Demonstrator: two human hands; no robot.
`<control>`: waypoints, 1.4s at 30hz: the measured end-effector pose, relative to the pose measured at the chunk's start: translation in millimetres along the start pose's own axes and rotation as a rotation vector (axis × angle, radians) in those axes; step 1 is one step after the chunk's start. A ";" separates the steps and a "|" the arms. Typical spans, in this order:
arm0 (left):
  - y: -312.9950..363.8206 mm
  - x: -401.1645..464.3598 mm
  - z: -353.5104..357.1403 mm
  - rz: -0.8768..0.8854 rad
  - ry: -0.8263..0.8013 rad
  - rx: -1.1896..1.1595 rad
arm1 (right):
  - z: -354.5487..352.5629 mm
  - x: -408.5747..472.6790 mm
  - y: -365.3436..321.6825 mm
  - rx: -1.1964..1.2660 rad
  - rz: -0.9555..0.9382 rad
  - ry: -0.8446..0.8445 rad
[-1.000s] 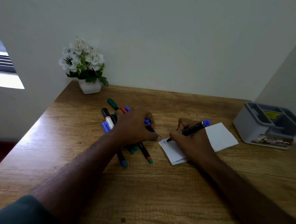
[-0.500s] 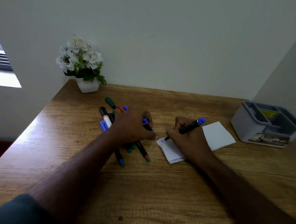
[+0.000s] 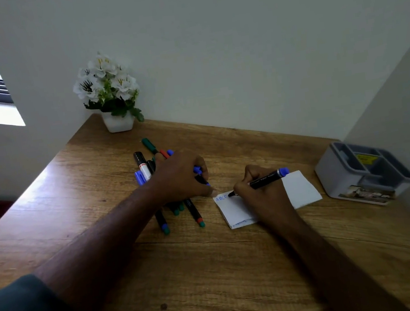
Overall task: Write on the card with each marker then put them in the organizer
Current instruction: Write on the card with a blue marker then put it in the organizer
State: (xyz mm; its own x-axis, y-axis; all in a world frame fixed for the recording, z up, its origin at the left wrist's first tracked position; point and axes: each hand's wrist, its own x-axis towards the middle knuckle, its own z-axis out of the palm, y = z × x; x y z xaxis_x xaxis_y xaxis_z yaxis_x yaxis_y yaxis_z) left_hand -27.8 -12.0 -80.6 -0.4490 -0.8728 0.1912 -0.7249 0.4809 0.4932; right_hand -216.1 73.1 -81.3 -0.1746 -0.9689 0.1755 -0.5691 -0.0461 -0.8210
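Fingers of my right hand pinch one black marker with a blue end, its tip on the white card's far left corner, beside blue letters "ABC". My left hand curls around a blue-capped marker, one fingertip pressing that same corner. Left of the card, partly under my left hand, lies a heap of markers; I cannot count them exactly. Right of the card, apart from it, one grey organizer sits against the side wall. Beyond the card, bare wooden surface reaches the back wall. One pot of white flowers stands far left of the card.
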 end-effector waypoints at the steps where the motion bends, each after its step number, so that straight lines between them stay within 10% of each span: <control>1: -0.2 -0.4 -0.2 0.002 0.006 0.000 | 0.4 0.4 -0.1 0.001 -0.002 -0.003; 42: 0.7 -0.5 0.2 -0.005 -0.004 -0.001 | -0.2 2.9 -0.9 -0.013 0.014 0.026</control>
State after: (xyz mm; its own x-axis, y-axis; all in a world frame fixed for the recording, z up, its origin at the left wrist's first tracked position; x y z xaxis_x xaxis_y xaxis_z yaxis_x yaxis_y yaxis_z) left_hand -28.1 -11.2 -80.5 -0.4474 -0.8748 0.1858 -0.7267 0.4767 0.4946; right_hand -216.3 70.4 -80.0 -0.2033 -0.9627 0.1785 -0.5765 -0.0297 -0.8165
